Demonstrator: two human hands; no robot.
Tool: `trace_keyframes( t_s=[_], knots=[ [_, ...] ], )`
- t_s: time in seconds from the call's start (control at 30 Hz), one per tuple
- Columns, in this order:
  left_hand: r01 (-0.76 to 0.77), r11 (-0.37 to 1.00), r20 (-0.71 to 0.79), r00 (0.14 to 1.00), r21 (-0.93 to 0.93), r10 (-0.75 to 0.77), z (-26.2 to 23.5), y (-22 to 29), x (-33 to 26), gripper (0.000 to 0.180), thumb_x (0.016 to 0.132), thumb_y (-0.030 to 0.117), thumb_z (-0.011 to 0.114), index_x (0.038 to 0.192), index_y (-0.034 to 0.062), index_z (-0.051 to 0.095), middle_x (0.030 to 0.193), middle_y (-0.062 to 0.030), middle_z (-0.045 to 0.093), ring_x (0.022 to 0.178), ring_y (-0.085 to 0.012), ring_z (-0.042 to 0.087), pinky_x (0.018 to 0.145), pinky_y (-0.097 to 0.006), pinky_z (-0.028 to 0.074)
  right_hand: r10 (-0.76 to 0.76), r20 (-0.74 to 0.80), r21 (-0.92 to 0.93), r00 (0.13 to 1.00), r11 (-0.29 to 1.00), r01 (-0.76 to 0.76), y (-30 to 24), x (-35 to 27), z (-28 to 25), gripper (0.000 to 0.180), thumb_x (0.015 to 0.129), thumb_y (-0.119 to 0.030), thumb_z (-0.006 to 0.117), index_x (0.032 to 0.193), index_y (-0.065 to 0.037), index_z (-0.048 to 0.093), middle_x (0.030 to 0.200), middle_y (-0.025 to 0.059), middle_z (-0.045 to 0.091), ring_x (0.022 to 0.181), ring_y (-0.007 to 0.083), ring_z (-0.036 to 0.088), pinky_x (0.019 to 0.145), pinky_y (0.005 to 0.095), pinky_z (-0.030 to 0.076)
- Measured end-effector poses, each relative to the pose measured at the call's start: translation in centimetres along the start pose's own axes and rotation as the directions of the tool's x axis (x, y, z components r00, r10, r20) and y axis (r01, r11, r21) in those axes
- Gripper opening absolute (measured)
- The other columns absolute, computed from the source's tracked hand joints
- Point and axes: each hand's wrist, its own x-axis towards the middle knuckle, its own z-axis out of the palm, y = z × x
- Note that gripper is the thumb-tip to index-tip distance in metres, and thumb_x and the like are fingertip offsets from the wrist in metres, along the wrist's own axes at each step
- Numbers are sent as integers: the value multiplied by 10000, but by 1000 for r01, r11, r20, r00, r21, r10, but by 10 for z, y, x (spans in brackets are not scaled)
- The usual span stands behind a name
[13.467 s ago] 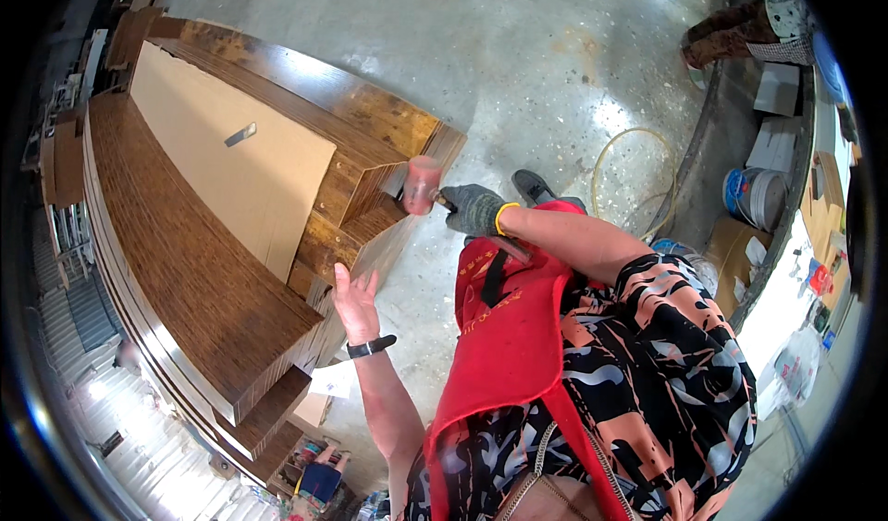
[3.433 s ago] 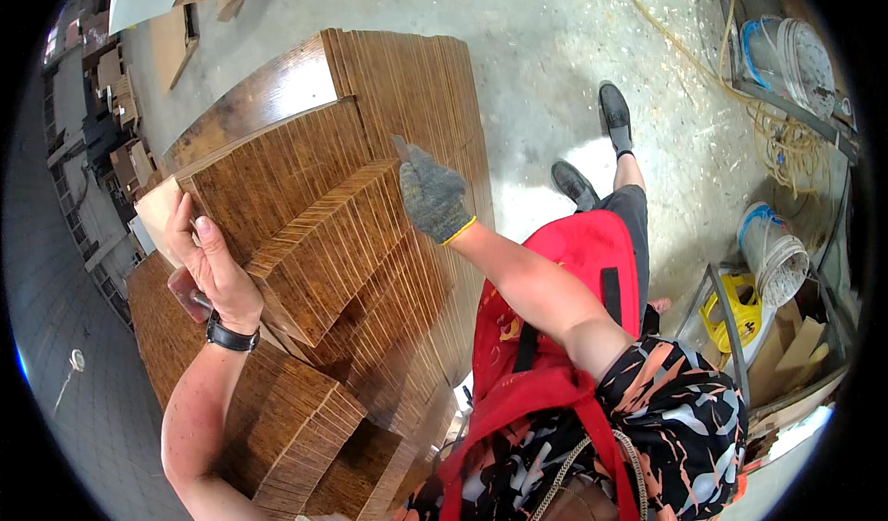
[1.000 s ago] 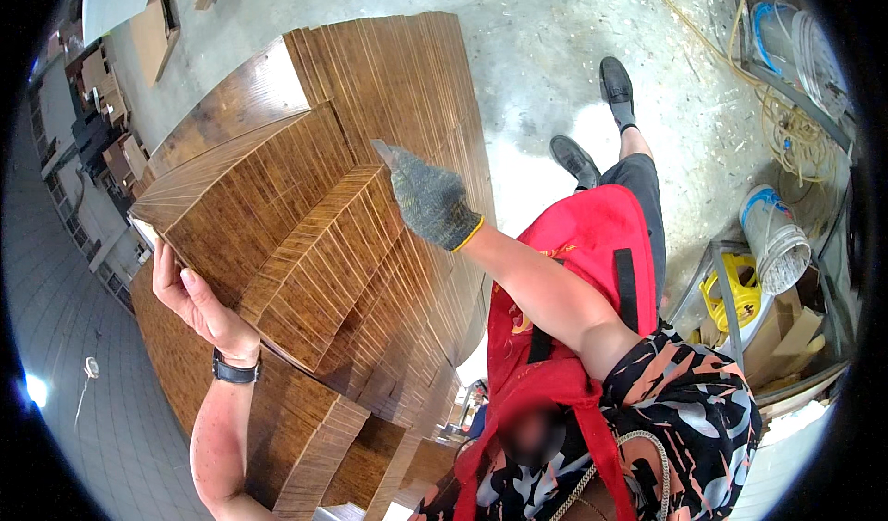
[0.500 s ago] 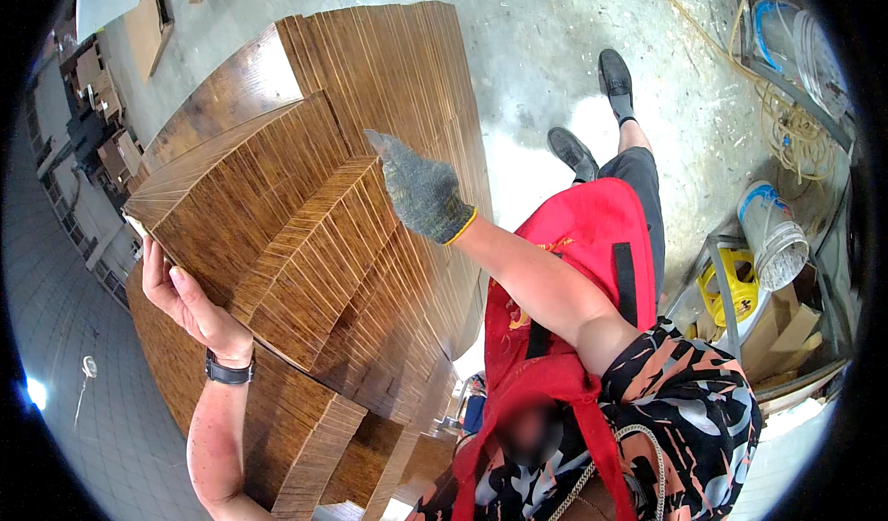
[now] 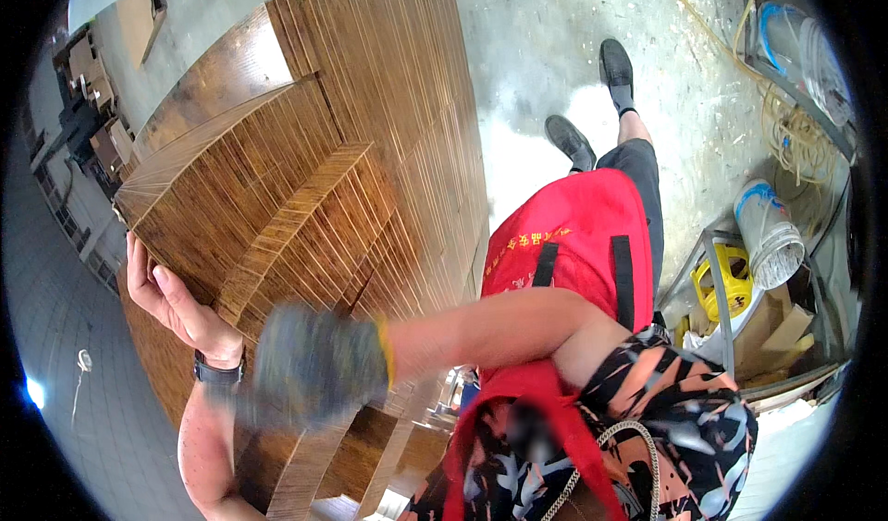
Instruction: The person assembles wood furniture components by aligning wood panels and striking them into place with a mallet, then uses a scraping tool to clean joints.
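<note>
L hand, thumb apart, touching wood pcs; R hand blurry, grip unclear.

Beside our left fingers, we see brown boards striped paler; right of those fingers, our grey, yellow-cuffed glove and red apron.

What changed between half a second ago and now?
The gloved right hand has swung down and left across the stack, to near the left hand; blur hides whether it still holds the blade. The left hand stays against the stack's left edge.
</note>
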Motion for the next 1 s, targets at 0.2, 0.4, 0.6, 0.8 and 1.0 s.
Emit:
trace_keyframes(
  t_s=[0.2, 0.4, 0.6, 0.8, 1.0],
  knots=[
    [-57, 997, -11, 998, 44, 58, 0, -1, -4, 409, 1015, 239, 361, 1345, 0, 389, 1455, -145, 350, 1331, -234, 349, 1128, -391, 236, 640, 40, 59, 767, 765, -642, 58, -39, 16, 237, 860, -166, 579, 1072, -64, 604, 756, 11, 562, 587, 190, 528, 483, 338, 419],
    [-96, 995, 22, 995, 18, 96, 7, 3, 15, 423, 1011, 263, 387, 1340, -2, 397, 1433, -142, 372, 1303, -231, 381, 1103, -380, 259, 112, 401, 578, 909, 740, -346, -95, 38, 27, 321, 823, -234, 624, 1026, 8, 566, 659, 99, 574, 453, 260, 504, 521, 384, 448],
    [-95, 993, -29, 995, 73, 97, -2, 4, -1, 425, 1004, 268, 400, 1314, -20, 436, 1412, -154, 386, 1285, -224, 389, 1096, -372, 254, 555, 12, 452, 832, 740, -499, -2, -15, 54, 206, 834, -239, 590, 766, -44, 584, 580, 108, 543, 437, 264, 455, 438, 414, 321],
    [-95, 992, -34, 995, 87, 98, -4, -4, -2, 424, 998, 261, 414, 1310, -23, 448, 1384, -148, 411, 1288, -231, 382, 1101, -375, 246, -17, 286, 355, 958, 931, -90, -98, 61, 4, 146, 830, -138, 557, 927, -44, 614, 626, 60, 572, 520, 209, 542, 460, 370, 402],
    [-97, 980, -87, 990, 171, 113, 3, 2, 5, 397, 990, 276, 440, 1243, -23, 504, 1360, -149, 467, 1251, -238, 404, 1085, -388, 269, 6, 500, 277, 866, 946, -167, -89, 32, 26, 204, 801, -124, 606, 971, -13, 603, 792, 81, 608, 715, 177, 607, 581, 385, 476]
  ],
)
